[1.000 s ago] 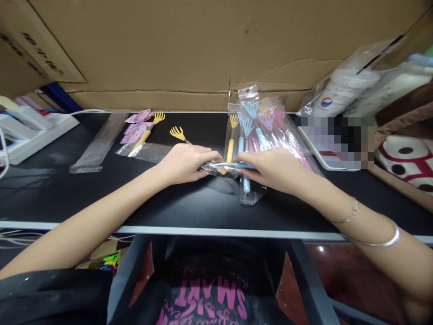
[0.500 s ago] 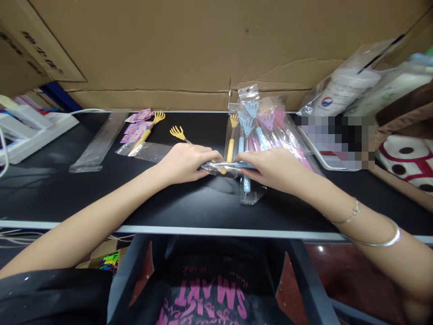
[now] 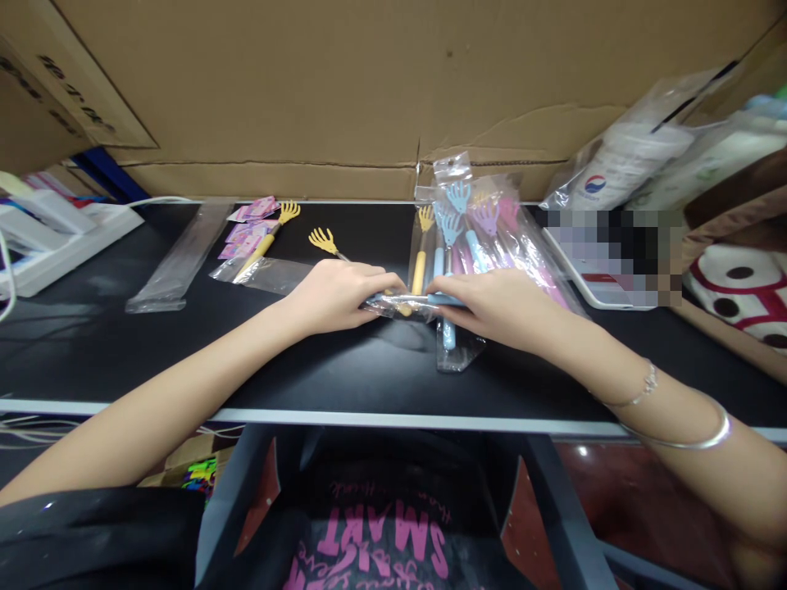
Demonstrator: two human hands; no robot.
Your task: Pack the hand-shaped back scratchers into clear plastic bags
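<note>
A back scratcher with a blue handle [image 3: 452,300] lies crosswise between my hands, with clear plastic film [image 3: 409,305] around it. My left hand [image 3: 344,293] is closed on its left end, and its fingers hide that end. At the other end my right hand [image 3: 507,303] pinches the blue handle. A yellow back scratcher [image 3: 323,241] sticks out beyond my left hand, its handle mostly covered. Behind my right hand lie several bagged back scratchers, including a yellow one [image 3: 420,270], a blue one [image 3: 458,197] and a purple one [image 3: 485,217].
Farther left are a yellow back scratcher [image 3: 264,244] partly in a bag, pink-purple cards [image 3: 249,238] and flat clear bags [image 3: 184,258]. A white power strip [image 3: 74,242] stands at the left edge. To the right are a phone [image 3: 590,274] and a bagged cup [image 3: 627,168]. Cardboard [image 3: 295,90] walls the back.
</note>
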